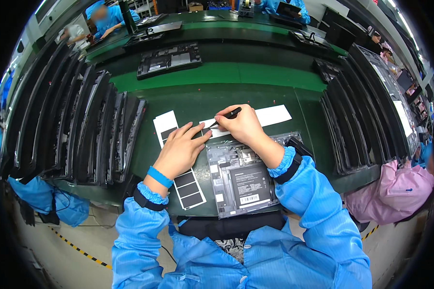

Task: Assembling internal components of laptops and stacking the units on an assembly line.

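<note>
The left hand [179, 149], fingers spread apart, covers part of a sheet of black rectangles [186, 179] on the counter [255, 92]. At its two o'clock, the right hand [242, 124] has fingers clamped on a black pen-shaped tool [233, 113] — tip at a white strip [274, 115]. An opened laptop base [243, 180] lies at six o'clock from the right hand.

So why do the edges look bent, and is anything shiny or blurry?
Head view: the fisheye lens bows straight edges, so the left row and right row of dark panels curve; head view: the blue sleeves show a soft sheen; head view: the left hand, right hand and black pen look fairly crisp, while the blue-clad co-worker at upper left shows less detail.
</note>
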A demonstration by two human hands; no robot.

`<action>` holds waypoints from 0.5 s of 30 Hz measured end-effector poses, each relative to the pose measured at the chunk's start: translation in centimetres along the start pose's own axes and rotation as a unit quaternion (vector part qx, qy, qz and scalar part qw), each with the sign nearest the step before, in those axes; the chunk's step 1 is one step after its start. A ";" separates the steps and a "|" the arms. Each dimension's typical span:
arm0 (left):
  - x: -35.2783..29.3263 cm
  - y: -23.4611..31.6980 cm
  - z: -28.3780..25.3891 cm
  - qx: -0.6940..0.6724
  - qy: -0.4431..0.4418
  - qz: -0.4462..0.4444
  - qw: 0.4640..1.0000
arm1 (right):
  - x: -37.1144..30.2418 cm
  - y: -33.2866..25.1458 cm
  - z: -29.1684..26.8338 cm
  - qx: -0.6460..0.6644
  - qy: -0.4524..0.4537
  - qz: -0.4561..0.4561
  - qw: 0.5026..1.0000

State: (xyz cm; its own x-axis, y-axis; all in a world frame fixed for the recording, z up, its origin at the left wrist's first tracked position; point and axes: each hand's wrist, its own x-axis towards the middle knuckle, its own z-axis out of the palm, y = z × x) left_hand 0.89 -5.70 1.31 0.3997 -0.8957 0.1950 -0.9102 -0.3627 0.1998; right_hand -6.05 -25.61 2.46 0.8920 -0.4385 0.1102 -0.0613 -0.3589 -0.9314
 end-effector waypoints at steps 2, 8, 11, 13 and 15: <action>-0.1 -0.1 0.2 -0.006 0.000 0.001 1.000 | 0.1 0.6 0.3 0.056 0.003 -0.006 0.998; 0.2 -0.7 0.3 -0.061 0.022 0.009 0.998 | -1.5 -2.3 -4.0 0.232 0.011 -0.001 0.973; 1.0 -1.7 -0.2 -0.134 0.022 -0.001 0.991 | -4.1 -2.9 -8.3 0.209 0.026 0.031 0.977; 1.6 0.0 -2.0 -0.154 0.033 -0.040 0.987 | -5.7 -2.5 -10.5 0.171 0.040 0.065 0.982; 2.4 2.7 -2.8 -0.147 0.097 -0.044 0.983 | -7.0 -1.0 -11.8 0.154 0.045 0.087 0.983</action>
State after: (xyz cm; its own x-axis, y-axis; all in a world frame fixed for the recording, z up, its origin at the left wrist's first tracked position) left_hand -0.35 -8.08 5.04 0.5152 -0.7878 0.3374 -0.8114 -0.3217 0.4880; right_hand -17.49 -31.93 6.70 0.8357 -0.5475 -0.0425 -0.0583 -0.0115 -0.9982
